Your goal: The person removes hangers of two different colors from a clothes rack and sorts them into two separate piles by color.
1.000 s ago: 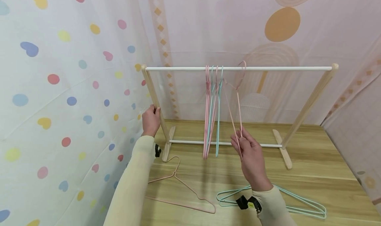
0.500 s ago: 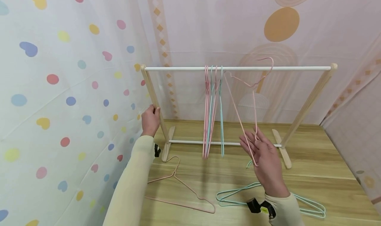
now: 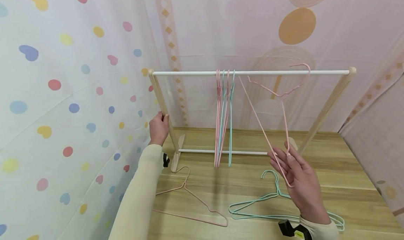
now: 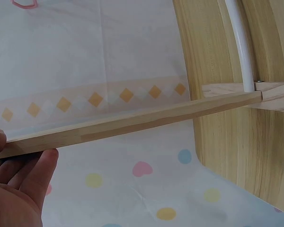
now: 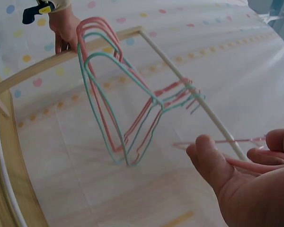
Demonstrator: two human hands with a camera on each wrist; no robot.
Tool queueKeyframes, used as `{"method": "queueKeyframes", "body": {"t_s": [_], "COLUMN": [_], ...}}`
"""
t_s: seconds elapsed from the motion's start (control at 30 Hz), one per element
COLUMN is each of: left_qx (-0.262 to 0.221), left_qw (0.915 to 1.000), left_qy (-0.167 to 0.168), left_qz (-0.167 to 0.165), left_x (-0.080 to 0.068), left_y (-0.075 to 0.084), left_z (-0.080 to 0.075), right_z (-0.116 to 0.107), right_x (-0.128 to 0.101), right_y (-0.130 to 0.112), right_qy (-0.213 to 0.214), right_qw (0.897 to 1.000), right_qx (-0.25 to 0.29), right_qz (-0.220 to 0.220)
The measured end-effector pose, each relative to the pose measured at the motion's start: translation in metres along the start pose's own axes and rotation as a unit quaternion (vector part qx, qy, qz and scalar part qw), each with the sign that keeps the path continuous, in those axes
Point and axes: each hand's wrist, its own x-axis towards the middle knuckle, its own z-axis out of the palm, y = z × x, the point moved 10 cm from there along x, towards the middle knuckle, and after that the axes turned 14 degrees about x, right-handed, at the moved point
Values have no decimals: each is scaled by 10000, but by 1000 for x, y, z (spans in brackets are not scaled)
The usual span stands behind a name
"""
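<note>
My left hand (image 3: 159, 127) grips the left wooden post (image 3: 164, 103) of a small clothes rack; in the left wrist view its fingers (image 4: 19, 184) curl round that post (image 4: 132, 124). My right hand (image 3: 298, 177) pinches the bottom of a pink wire hanger (image 3: 285, 127), which is tilted with its hook up at the white top rail (image 3: 189, 72), right of centre. The right wrist view shows the thumb and fingers (image 5: 241, 184) on the pink wire (image 5: 246, 165). Several pink and teal hangers (image 3: 223, 120) hang together on the rail.
A pink hanger (image 3: 189, 217) lies on the wooden table (image 3: 341, 170) near my left forearm. Teal hangers (image 3: 252, 201) lie flat below my right hand. Patterned curtains close in on the left, back and right.
My right hand has moved right and down with the pink hanger, whose hook has shifted right along the rail, away from the hanging bunch. My left hand has stayed on the post.
</note>
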Motion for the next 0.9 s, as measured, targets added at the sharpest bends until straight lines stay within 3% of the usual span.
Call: {"method": "queueKeyframes", "body": {"t_s": [0.33, 0.67, 0.77, 0.9], "left_qx": [-36, -62, -85, -57], "left_qw": [10000, 9999, 9999, 10000], "left_qy": [2, 47, 45, 9], "left_qz": [9, 78, 41, -11], "left_x": [-1, -1, 0, -1], "left_y": [0, 1, 0, -1], "left_z": [-1, -1, -1, 1], "right_z": [-18, -55, -65, -75], "right_x": [-20, -38, -44, -53], "right_y": [-3, 12, 22, 38], "right_qy": [-682, -345, -294, -361], "right_qw": [9911, 9880, 9810, 9637], "right_qx": [1072, 1042, 1265, 1776], "right_qz": [402, 1083, 1443, 1958]}}
